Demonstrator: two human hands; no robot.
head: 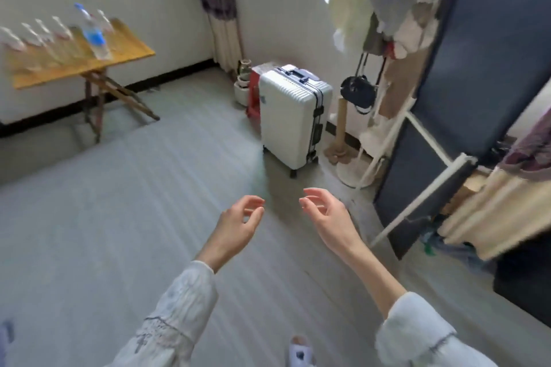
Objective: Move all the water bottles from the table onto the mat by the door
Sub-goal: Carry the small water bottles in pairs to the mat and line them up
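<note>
Grey striped floor (125, 217) fills most of the frame, running from the bottom edge up to the white wall with a black skirting line. At the right edge we see a tall dark blue-grey panel (465, 68) leaning across the frame, with a white pole clothes rack (417, 185) against it and pale garments hanging at the upper right. In the upper left stands the folding wooden table with a yellow-orange top (128, 48) and crossed brown legs, set against the wall.

Centre of the frame, slightly up: a white ribbed hard-shell suitcase with black trim (293, 116), upright on its wheels, with a red item just behind it on its left side. A striped cream and purple curtain (217, 0) hangs in the top centre next to the window.

The water bottles are all on the table top, upper left. One clear plastic bottle with a blue cap and blue label (94, 33) stands near the table's middle, sharpest of the lot. A row of clear plastic bottles with pale caps (44, 36) runs to its left and behind; motion blur smears them, so we count roughly five but cannot be sure.

Both hands hang in the air at lower centre, well apart from the table, in white patterned sleeves. Left hand (238, 223): fingers loosely curled, holding nothing. Right hand (325, 214): fingers loosely curled, also empty. Palms face each other, a gap between them.
</note>
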